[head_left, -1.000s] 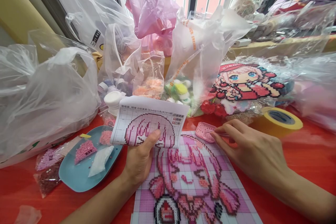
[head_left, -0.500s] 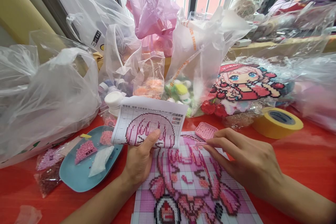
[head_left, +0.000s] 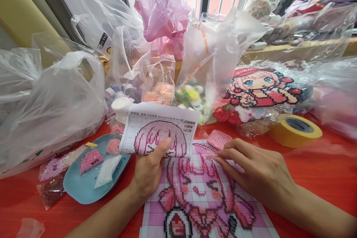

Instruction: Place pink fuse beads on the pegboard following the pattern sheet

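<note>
My left hand (head_left: 152, 171) grips a folded paper pattern (head_left: 156, 130), thumb on its front; the print is a pixel grid of a pink-haired character. Below it lies a pegboard (head_left: 200, 193) with fuse beads forming a pink-haired figure with closed eyes. My right hand (head_left: 256, 171) pinches pink tweezers (head_left: 214, 156), whose tips are over the upper hair of the bead figure. Whether a bead sits in the tips is too small to tell. Just beyond my right fingertips, a small pink tray (head_left: 219, 139) rests by the board's top edge.
A blue plate (head_left: 80, 189) at left carries small bags of pink and white beads. Bead bags (head_left: 51, 189) lie beside it. Yellow tape (head_left: 295, 130) and a finished bead character (head_left: 259, 89) are at right. Plastic bags (head_left: 50, 100) crowd the back.
My right hand with the tweezers has shifted slightly left and down over the bead hair. The left hand and paper have barely moved.
</note>
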Demonstrator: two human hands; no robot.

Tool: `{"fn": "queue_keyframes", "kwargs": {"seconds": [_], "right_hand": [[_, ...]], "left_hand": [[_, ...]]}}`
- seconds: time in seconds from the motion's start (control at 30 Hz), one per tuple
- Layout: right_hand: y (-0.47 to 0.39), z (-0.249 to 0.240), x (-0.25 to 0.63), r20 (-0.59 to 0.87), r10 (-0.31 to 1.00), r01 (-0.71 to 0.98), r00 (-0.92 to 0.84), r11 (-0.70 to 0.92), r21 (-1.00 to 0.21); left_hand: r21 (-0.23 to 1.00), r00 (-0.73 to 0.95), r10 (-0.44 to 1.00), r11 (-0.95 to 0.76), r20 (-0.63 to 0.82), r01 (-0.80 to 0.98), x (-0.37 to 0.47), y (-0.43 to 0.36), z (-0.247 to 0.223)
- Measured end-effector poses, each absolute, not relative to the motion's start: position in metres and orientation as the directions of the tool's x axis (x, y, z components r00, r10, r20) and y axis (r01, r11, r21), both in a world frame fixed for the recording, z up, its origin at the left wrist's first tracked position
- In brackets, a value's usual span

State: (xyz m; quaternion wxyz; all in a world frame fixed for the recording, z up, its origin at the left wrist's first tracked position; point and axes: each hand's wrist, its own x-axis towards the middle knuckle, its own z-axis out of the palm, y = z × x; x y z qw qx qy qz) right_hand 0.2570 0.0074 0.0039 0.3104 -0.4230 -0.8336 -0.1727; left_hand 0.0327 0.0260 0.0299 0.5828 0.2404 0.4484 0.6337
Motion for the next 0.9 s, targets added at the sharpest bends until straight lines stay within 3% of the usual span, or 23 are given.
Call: {"fn": "queue_keyframes", "kwargs": {"seconds": [0.63,0.9], "right_hand": [[0.0073,0.0017,0.2579,0.666,0.602,0.819,-0.441,0.573,0.025],[0.0096,0.001,0.26,0.75,0.569,0.697,-0.336,0.686,-0.208]], "left_hand": [[0.86,-0.192,0.964,0.062,-0.182,-0.507,0.0326,0.0252,0.0293],[0.866,-0.209,0.962,0.049,-0.175,-0.498,0.0333,0.0257,0.0297]]}}
